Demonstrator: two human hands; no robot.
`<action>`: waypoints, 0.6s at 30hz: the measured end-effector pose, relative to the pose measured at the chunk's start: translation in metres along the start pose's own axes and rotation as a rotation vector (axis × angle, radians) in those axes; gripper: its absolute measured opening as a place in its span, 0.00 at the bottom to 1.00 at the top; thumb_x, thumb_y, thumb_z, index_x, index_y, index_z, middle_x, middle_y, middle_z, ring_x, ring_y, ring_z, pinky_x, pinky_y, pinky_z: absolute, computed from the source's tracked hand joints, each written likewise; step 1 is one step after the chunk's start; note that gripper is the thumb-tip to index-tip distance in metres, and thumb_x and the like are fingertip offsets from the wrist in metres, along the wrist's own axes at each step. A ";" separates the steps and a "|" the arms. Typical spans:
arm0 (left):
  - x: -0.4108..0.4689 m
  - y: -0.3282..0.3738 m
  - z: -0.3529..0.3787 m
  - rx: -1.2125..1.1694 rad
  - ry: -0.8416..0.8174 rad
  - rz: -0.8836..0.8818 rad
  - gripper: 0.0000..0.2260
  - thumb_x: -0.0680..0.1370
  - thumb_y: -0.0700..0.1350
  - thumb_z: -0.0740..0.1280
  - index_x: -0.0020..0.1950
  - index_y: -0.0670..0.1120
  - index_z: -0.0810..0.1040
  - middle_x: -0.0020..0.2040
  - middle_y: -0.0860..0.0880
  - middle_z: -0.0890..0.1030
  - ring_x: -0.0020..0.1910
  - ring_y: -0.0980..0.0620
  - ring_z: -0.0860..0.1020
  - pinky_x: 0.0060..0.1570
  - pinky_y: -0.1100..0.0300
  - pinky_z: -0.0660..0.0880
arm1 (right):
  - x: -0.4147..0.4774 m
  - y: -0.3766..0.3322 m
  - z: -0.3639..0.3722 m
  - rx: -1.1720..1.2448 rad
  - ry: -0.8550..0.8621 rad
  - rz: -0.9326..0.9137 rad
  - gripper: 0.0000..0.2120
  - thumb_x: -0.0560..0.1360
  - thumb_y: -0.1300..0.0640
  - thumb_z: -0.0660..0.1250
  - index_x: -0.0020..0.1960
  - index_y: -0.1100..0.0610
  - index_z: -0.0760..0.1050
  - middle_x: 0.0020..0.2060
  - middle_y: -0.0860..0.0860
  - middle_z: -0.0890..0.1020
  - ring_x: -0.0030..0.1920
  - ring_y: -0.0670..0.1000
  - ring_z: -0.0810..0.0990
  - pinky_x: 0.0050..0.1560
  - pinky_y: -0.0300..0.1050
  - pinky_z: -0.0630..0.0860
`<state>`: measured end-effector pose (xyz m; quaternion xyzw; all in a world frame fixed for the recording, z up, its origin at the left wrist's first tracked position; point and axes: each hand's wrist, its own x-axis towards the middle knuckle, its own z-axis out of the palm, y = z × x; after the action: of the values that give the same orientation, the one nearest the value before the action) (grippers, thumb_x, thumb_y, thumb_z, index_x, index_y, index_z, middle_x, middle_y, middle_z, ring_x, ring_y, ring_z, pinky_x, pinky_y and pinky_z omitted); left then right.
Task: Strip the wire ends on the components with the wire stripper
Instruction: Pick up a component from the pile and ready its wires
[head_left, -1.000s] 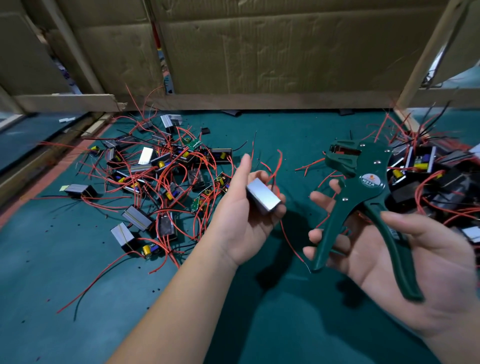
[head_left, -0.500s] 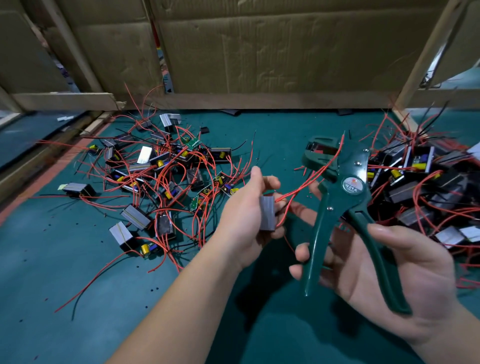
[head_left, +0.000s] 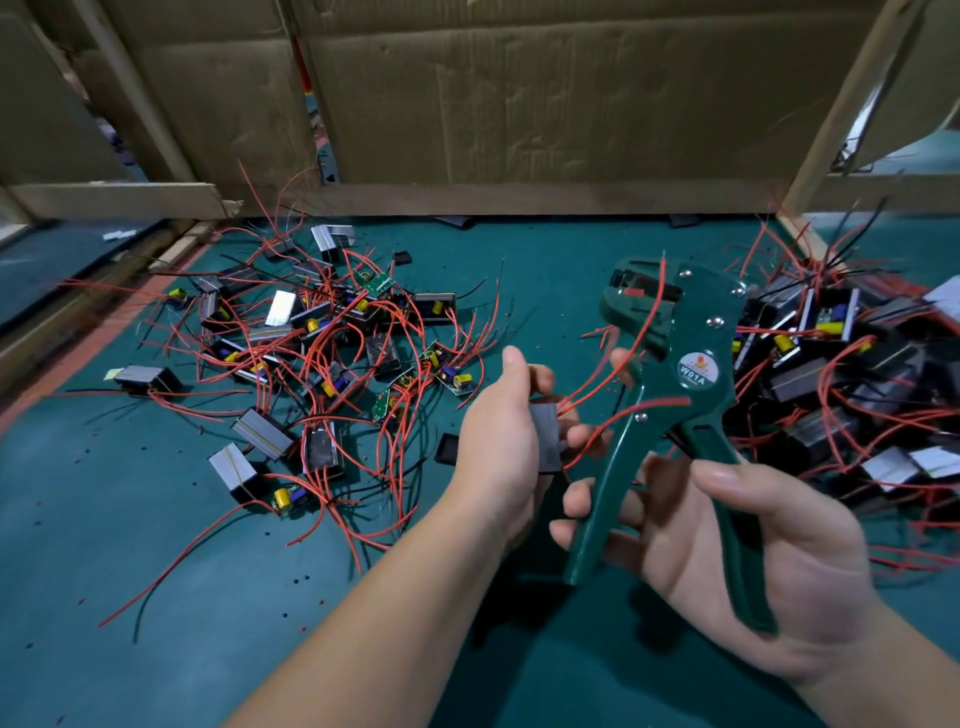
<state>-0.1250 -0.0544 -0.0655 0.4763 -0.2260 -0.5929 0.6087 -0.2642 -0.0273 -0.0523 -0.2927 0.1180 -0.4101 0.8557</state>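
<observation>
- Mostly hidden: small grey component (head_left: 545, 439), pinched in left hand (head_left: 496, 452) between thumb and curled fingers, with only one flat face and an edge showing.
- Gripped in right hand (head_left: 769, 566): green wire stripper (head_left: 693, 384), fingers curled round the left handle, thumb lying over the right one, lower right handle partly covered by the palm.
- Long axis of wire stripper running from lower right up to upper left; head pointing away and leftward, handles spread toward the camera.
- Leading from component up across the stripper head: red wire (head_left: 597, 384), too blurred to tell whether its end sits between the jaws.
- Both held above green tabletop (head_left: 156, 571), between left heap of wired components (head_left: 311, 343) and right heap (head_left: 831, 374); right heap cut off by the frame edge.
</observation>
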 end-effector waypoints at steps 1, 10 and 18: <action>-0.001 0.000 0.001 -0.030 -0.023 -0.022 0.17 0.82 0.57 0.53 0.42 0.46 0.66 0.24 0.48 0.67 0.15 0.54 0.64 0.19 0.72 0.61 | 0.000 -0.001 -0.001 0.002 -0.005 -0.003 0.31 0.59 0.59 0.78 0.60 0.65 0.75 0.49 0.65 0.80 0.45 0.64 0.82 0.52 0.65 0.77; 0.022 0.026 -0.026 -0.440 0.098 0.015 0.19 0.83 0.55 0.49 0.35 0.48 0.63 0.22 0.51 0.62 0.20 0.53 0.60 0.32 0.60 0.60 | -0.001 -0.029 -0.001 0.055 0.023 -0.139 0.39 0.61 0.59 0.76 0.71 0.55 0.69 0.45 0.64 0.81 0.45 0.62 0.83 0.52 0.61 0.78; 0.024 0.037 -0.040 -0.568 0.124 0.090 0.20 0.84 0.54 0.48 0.34 0.48 0.61 0.22 0.51 0.61 0.20 0.53 0.60 0.33 0.58 0.61 | -0.004 -0.020 -0.001 -0.081 0.074 -0.081 0.41 0.57 0.54 0.77 0.69 0.52 0.71 0.57 0.66 0.79 0.44 0.60 0.83 0.50 0.57 0.79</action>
<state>-0.0675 -0.0700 -0.0586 0.3117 -0.0344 -0.5748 0.7558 -0.2801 -0.0347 -0.0416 -0.3162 0.1542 -0.4496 0.8210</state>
